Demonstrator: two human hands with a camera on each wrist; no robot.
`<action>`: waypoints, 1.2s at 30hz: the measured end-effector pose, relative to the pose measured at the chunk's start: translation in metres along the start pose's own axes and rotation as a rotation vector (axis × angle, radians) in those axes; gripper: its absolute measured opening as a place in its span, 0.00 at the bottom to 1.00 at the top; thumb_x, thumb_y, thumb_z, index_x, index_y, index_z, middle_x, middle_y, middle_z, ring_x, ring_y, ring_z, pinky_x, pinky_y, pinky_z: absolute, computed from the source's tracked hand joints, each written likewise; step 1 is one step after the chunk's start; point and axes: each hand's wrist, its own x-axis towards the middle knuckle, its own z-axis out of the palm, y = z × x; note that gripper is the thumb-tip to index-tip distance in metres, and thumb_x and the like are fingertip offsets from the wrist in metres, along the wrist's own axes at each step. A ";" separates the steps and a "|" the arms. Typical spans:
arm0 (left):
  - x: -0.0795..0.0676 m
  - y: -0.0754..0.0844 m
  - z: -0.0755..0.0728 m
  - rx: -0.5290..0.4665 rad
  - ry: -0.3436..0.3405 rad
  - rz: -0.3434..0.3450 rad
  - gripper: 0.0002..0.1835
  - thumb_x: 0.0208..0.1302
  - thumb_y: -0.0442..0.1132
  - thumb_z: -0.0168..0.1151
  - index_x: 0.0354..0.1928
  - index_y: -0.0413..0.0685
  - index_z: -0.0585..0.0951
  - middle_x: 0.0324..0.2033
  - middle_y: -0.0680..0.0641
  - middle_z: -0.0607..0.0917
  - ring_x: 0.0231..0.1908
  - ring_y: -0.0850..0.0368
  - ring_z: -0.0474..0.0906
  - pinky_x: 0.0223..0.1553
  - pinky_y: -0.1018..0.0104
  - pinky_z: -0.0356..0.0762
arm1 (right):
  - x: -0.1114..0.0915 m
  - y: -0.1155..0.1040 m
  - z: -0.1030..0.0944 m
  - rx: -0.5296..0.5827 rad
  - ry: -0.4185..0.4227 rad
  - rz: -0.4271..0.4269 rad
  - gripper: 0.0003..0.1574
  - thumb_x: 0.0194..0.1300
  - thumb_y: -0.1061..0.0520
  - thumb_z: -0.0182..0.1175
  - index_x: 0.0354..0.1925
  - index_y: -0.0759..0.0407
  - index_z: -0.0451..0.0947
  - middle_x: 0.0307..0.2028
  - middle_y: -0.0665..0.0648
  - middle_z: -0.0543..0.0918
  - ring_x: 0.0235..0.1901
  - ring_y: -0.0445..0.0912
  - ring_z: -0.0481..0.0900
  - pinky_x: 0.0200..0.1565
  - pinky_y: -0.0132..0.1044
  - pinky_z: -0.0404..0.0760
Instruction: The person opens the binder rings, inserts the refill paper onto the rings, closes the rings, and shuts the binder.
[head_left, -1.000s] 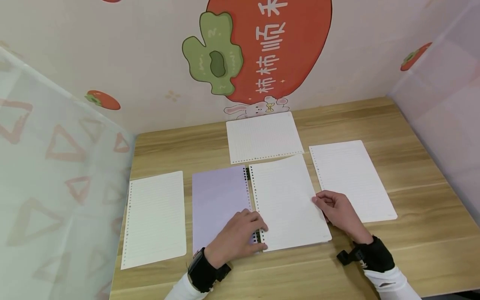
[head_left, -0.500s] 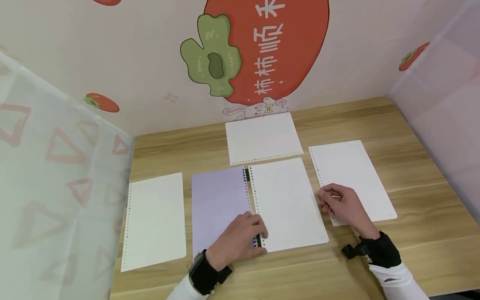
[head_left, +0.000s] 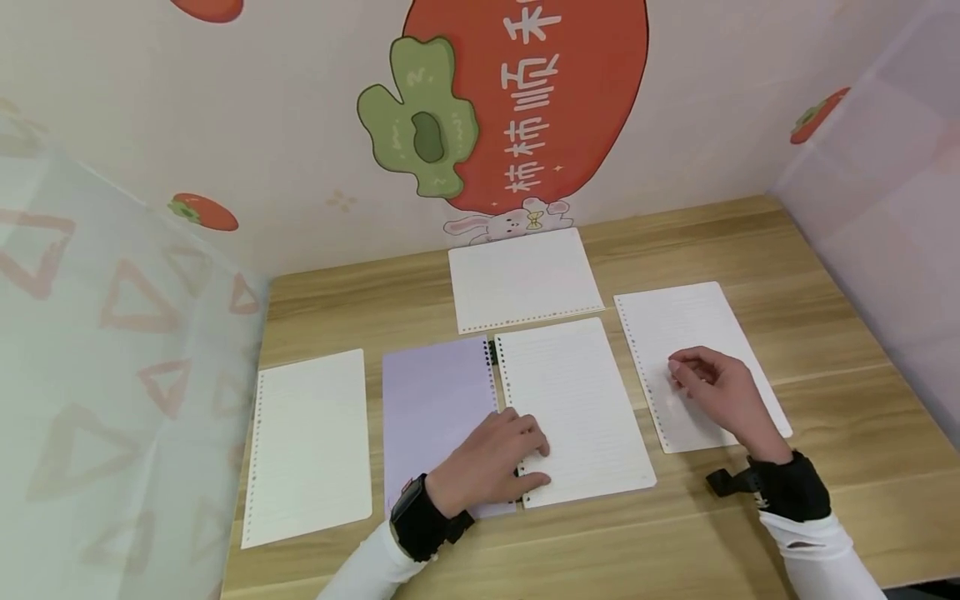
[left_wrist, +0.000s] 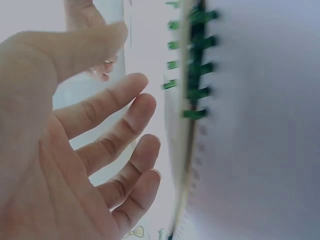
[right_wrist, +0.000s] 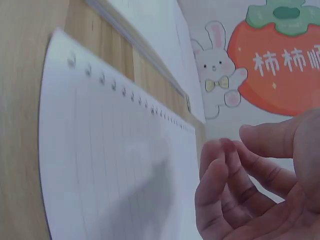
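Note:
A loose-leaf notebook lies spread in the middle of the table, with a lilac cover (head_left: 435,400) on its left and white lined pages (head_left: 577,417) on its right. Dark green binder rings (left_wrist: 200,67) run along its spine. My left hand (head_left: 498,458) is over the lower spine, fingers loosely bent and gripping nothing, thumb apart from them. Over a loose punched sheet (head_left: 645,333) to the right hovers my right hand (head_left: 720,396). Its fingers (right_wrist: 212,185) hang loosely curled with nothing between them, and its shadow falls on that sheet.
Another punched sheet (head_left: 307,450) lies left of the lilac cover. A further one (head_left: 525,279) lies sideways behind the notebook, against the back wall (head_left: 300,125). Printed curtains (head_left: 97,350) border the wooden table (head_left: 570,558).
My right hand has left the right edge of the notebook pages and moved right over the loose sheet. The lifted top page has settled flat. My left hand has shifted slightly, its fingers more spread.

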 end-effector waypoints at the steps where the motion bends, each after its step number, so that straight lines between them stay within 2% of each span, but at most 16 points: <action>1: 0.005 0.000 -0.001 0.008 0.008 0.002 0.17 0.68 0.57 0.65 0.49 0.56 0.86 0.46 0.57 0.84 0.44 0.60 0.73 0.48 0.66 0.71 | 0.000 0.002 -0.003 -0.015 0.023 -0.008 0.19 0.74 0.53 0.61 0.51 0.67 0.83 0.37 0.64 0.88 0.31 0.39 0.83 0.33 0.23 0.77; 4: 0.023 0.002 -0.004 0.016 0.024 0.003 0.17 0.71 0.56 0.62 0.52 0.56 0.86 0.48 0.56 0.84 0.45 0.59 0.73 0.49 0.65 0.71 | 0.000 0.008 -0.011 -0.060 0.081 -0.022 0.19 0.73 0.54 0.62 0.52 0.67 0.84 0.41 0.65 0.88 0.35 0.26 0.78 0.38 0.18 0.73; 6: 0.035 0.004 -0.004 0.017 0.035 0.006 0.17 0.73 0.55 0.60 0.53 0.55 0.85 0.50 0.56 0.83 0.48 0.58 0.74 0.51 0.64 0.71 | 0.001 0.011 -0.017 -0.081 0.111 -0.017 0.20 0.72 0.53 0.63 0.53 0.68 0.84 0.43 0.67 0.88 0.38 0.22 0.75 0.40 0.15 0.71; 7: 0.041 0.006 -0.004 0.013 0.039 0.009 0.17 0.73 0.55 0.59 0.54 0.55 0.85 0.51 0.56 0.83 0.50 0.57 0.74 0.52 0.64 0.71 | 0.000 0.013 -0.021 -0.088 0.122 -0.008 0.21 0.72 0.53 0.63 0.54 0.68 0.83 0.45 0.68 0.87 0.40 0.24 0.75 0.41 0.14 0.71; 9: 0.053 0.009 -0.001 -0.002 0.045 0.024 0.18 0.74 0.55 0.58 0.57 0.55 0.84 0.53 0.55 0.82 0.55 0.56 0.73 0.55 0.62 0.71 | -0.001 0.017 -0.027 -0.109 0.134 0.016 0.24 0.73 0.52 0.62 0.56 0.69 0.81 0.51 0.71 0.85 0.45 0.34 0.80 0.43 0.16 0.70; 11: 0.064 0.013 0.002 -0.006 0.047 0.039 0.20 0.75 0.54 0.58 0.60 0.55 0.83 0.57 0.55 0.81 0.60 0.54 0.72 0.58 0.60 0.70 | -0.002 0.021 -0.032 -0.113 0.137 0.052 0.27 0.73 0.50 0.62 0.59 0.70 0.79 0.57 0.73 0.81 0.53 0.49 0.81 0.49 0.24 0.75; 13: 0.075 0.018 0.006 0.010 0.043 0.054 0.22 0.75 0.55 0.57 0.64 0.55 0.81 0.62 0.55 0.80 0.64 0.53 0.71 0.61 0.57 0.70 | -0.002 0.024 -0.037 -0.097 0.124 0.101 0.31 0.74 0.48 0.60 0.62 0.71 0.76 0.63 0.76 0.75 0.60 0.65 0.74 0.59 0.41 0.77; 15: 0.085 0.023 0.011 0.045 0.027 0.067 0.25 0.75 0.55 0.55 0.68 0.57 0.79 0.68 0.55 0.77 0.69 0.52 0.67 0.64 0.54 0.68 | -0.002 0.027 -0.040 -0.070 0.114 0.147 0.35 0.74 0.47 0.59 0.65 0.73 0.73 0.67 0.78 0.70 0.66 0.73 0.67 0.64 0.59 0.71; 17: 0.095 0.029 0.017 0.082 -0.002 0.074 0.27 0.76 0.57 0.53 0.72 0.59 0.76 0.72 0.55 0.73 0.73 0.50 0.63 0.67 0.51 0.66 | -0.003 0.029 -0.043 -0.051 0.105 0.182 0.38 0.75 0.45 0.58 0.67 0.74 0.70 0.70 0.79 0.67 0.69 0.76 0.62 0.66 0.69 0.63; 24: 0.121 0.045 0.036 0.215 -0.087 0.077 0.31 0.77 0.60 0.47 0.77 0.64 0.69 0.79 0.55 0.63 0.78 0.43 0.54 0.71 0.49 0.59 | -0.007 0.033 -0.044 -0.019 0.095 0.217 0.42 0.75 0.45 0.58 0.70 0.77 0.65 0.72 0.81 0.62 0.72 0.76 0.58 0.69 0.69 0.57; 28: 0.126 0.050 0.041 0.276 -0.126 0.066 0.30 0.78 0.62 0.43 0.77 0.66 0.69 0.79 0.56 0.62 0.79 0.42 0.52 0.71 0.50 0.57 | -0.011 0.033 -0.042 -0.030 0.103 0.223 0.43 0.75 0.44 0.58 0.70 0.76 0.65 0.72 0.82 0.62 0.72 0.77 0.58 0.68 0.71 0.58; 32: 0.128 0.053 0.042 0.294 -0.150 0.053 0.30 0.78 0.62 0.42 0.78 0.67 0.68 0.80 0.57 0.61 0.79 0.42 0.51 0.72 0.50 0.56 | -0.013 0.034 -0.044 -0.007 0.118 0.228 0.43 0.75 0.45 0.57 0.71 0.77 0.63 0.72 0.82 0.62 0.71 0.76 0.59 0.68 0.69 0.59; 34: 0.129 0.054 0.043 0.293 -0.150 0.050 0.30 0.78 0.62 0.42 0.78 0.68 0.67 0.80 0.57 0.60 0.79 0.43 0.51 0.72 0.50 0.55 | -0.013 0.037 -0.045 0.011 0.131 0.233 0.43 0.75 0.46 0.57 0.72 0.77 0.63 0.71 0.81 0.63 0.71 0.75 0.61 0.69 0.67 0.60; 36: 0.130 0.054 0.044 0.292 -0.149 0.050 0.30 0.79 0.62 0.42 0.78 0.68 0.67 0.80 0.57 0.60 0.79 0.43 0.51 0.73 0.50 0.55 | -0.013 0.040 -0.048 0.015 0.153 0.248 0.43 0.75 0.45 0.57 0.72 0.76 0.63 0.70 0.79 0.66 0.69 0.70 0.67 0.69 0.53 0.68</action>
